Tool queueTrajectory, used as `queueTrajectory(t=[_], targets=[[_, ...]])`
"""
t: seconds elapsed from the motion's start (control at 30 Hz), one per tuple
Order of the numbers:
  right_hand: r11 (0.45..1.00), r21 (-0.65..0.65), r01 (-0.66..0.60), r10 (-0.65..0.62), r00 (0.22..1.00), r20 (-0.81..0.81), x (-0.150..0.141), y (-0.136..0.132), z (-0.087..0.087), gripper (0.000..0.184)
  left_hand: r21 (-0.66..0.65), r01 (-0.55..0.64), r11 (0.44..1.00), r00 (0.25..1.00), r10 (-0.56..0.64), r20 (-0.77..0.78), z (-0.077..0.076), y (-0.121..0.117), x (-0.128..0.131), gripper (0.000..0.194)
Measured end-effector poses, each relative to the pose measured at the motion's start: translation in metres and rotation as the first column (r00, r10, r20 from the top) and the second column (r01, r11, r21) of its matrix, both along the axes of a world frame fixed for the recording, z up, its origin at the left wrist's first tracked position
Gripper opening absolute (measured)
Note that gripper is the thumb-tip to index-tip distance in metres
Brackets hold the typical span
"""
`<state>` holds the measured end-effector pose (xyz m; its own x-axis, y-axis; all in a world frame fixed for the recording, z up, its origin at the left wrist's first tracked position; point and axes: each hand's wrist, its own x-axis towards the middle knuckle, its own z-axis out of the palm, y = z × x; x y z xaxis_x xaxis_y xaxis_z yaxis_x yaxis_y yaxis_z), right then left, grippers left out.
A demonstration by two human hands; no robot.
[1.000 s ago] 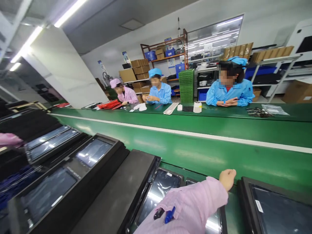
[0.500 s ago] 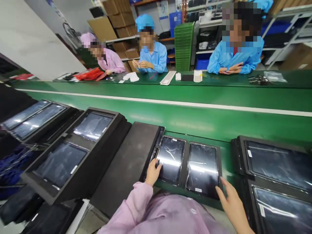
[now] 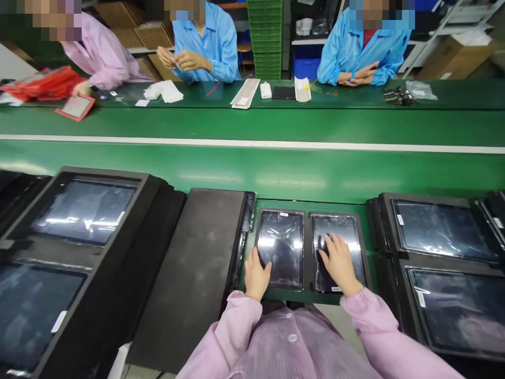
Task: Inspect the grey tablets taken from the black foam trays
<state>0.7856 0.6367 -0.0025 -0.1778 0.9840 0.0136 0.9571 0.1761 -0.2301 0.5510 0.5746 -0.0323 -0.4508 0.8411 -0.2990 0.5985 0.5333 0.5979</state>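
Two black tablets (image 3: 282,266) in shiny clear film lie side by side before me in a dark foam tray (image 3: 307,247), each with a small white label. My left hand (image 3: 257,273) is at the lower left edge of the left tablet, thumb apart from the fingers, open. Over the face of the right tablet (image 3: 320,273) rests my right hand (image 3: 340,263), fingers spread; whether it presses on the film I cannot tell. Neither hand grips anything.
Close on my left stands a stack of dark foam sheets (image 3: 197,263), with tablets poking out at its side. Foam trays holding tablets stand further left (image 3: 84,210) and at right (image 3: 442,231). Across the green bench (image 3: 315,123) sit several co-workers.
My right hand has moved left from beside the tray onto the right tablet. My left hand stays near the left tablet's edge. The view has levelled and tipped down. A co-worker's hand now holds a red-edged piece.
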Motion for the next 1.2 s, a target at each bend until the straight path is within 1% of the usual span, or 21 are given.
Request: queueTrajectory(t=[0.03,0.07,0.17,0.27,0.37,0.43,0.5,0.57,0.63,0.67,0.7,0.73,0.8,0.87,0.9,0.97,1.0,1.1,1.13,1.17,1.2], targets=[[0.998,-0.010,-0.068,0.068,0.997,-0.035,-0.012,0.016,0.003,0.036,0.006,0.007,1.000,1.000,-0.007,0.012,-0.002,-0.003,-0.002,0.055],[0.996,-0.015,-0.093,0.092,0.995,-0.047,-0.023,0.032,0.005,0.036,0.008,0.009,1.000,1.000,-0.009,0.029,-0.005,-0.006,-0.005,0.054],[0.993,-0.040,-0.113,0.111,0.992,-0.066,-0.048,0.075,0.002,0.033,0.006,-0.018,1.000,0.994,0.017,0.109,-0.013,-0.015,-0.014,0.053],[0.991,-0.078,-0.109,0.102,0.991,-0.088,-0.057,0.098,-0.007,0.023,0.003,-0.069,0.998,0.974,0.066,0.218,-0.019,-0.022,-0.021,0.053],[0.988,-0.098,-0.115,0.104,0.988,-0.116,-0.058,0.107,-0.011,0.020,0.011,-0.105,0.994,0.954,0.098,0.284,-0.021,-0.026,-0.021,0.054],[0.986,-0.101,-0.132,0.118,0.984,-0.135,-0.060,0.106,-0.008,0.022,0.017,-0.117,0.993,0.951,0.107,0.290,-0.021,-0.027,-0.020,0.054],[0.977,-0.112,-0.183,0.164,0.973,-0.162,-0.065,0.096,0.002,0.026,0.016,-0.125,0.992,0.949,0.115,0.294,-0.019,-0.027,-0.018,0.056],[0.945,-0.136,-0.296,0.265,0.942,-0.205,-0.071,0.071,0.019,0.030,0.008,-0.138,0.990,0.943,0.129,0.307,-0.017,-0.027,-0.017,0.062],[0.847,-0.169,-0.504,0.437,0.841,-0.319,-0.073,0.034,0.042,0.034,-0.008,-0.141,0.990,0.933,0.135,0.333,-0.014,-0.028,-0.017,0.069],[0.742,-0.165,-0.649,0.543,0.727,-0.420,-0.072,0.013,0.055,0.037,-0.015,-0.134,0.991,0.930,0.131,0.344,-0.012,-0.028,-0.017,0.071],[0.540,-0.110,-0.835,0.626,0.485,-0.610,-0.069,-0.007,0.068,0.039,-0.019,-0.121,0.992,0.928,0.120,0.352,-0.011,-0.028,-0.017,0.072],[0.389,-0.089,-0.917,0.590,0.322,-0.741,-0.064,-0.024,0.080,0.039,-0.021,-0.104,0.994,0.929,0.105,0.356,-0.010,-0.028,-0.018,0.073],[0.348,-0.143,-0.926,0.428,0.293,-0.855,-0.051,-0.047,0.098,0.039,-0.018,-0.069,0.997,0.932,0.071,0.354,-0.007,-0.029,-0.019,0.069],[0.395,-0.234,-0.888,0.285,0.361,-0.888,-0.039,-0.054,0.108,0.038,-0.005,-0.050,0.999,0.938,0.048,0.344,-0.005,-0.032,-0.020,0.059],[0.412,-0.261,-0.873,0.236,0.378,-0.895,-0.033,-0.053,0.111,0.037,0.012,-0.042,0.999,0.940,0.035,0.339,-0.004,-0.035,-0.020,0.049],[0.420,-0.280,-0.863,0.168,0.377,-0.911,-0.024,-0.047,0.116,0.037,0.078,-0.007,0.997,0.947,-0.019,0.321,0.001,-0.042,-0.019,0.020],[0.419,-0.285,-0.862,0.149,0.375,-0.915,-0.019,-0.044,0.119,0.037,0.122,0.032,0.992,0.948,-0.069,0.311,0.006,-0.046,-0.019,0.012],[0.424,-0.317,-0.849,0.118,0.398,-0.910,0.001,-0.040,0.130,0.037,0.247,0.216,0.944,0.926,-0.279,0.254,0.031,-0.055,-0.020,0.024],[0.448,-0.340,-0.827,0.113,0.429,-0.896,0.009,-0.041,0.135,0.037,0.268,0.283,0.921,0.910,-0.346,0.226,0.043,-0.056,-0.022,0.025],[0.500,-0.361,-0.787,0.106,0.470,-0.877,0.018,-0.043,0.139,0.034,0.272,0.343,0.899,0.895,-0.401,0.195,0.055,-0.055,-0.024,0.025],[0.588,-0.377,-0.716,0.087,0.519,-0.850,0.027,-0.046,0.144,0.030,0.263,0.396,0.880,0.883,-0.443,0.153,0.068,-0.052,-0.025,0.025]])
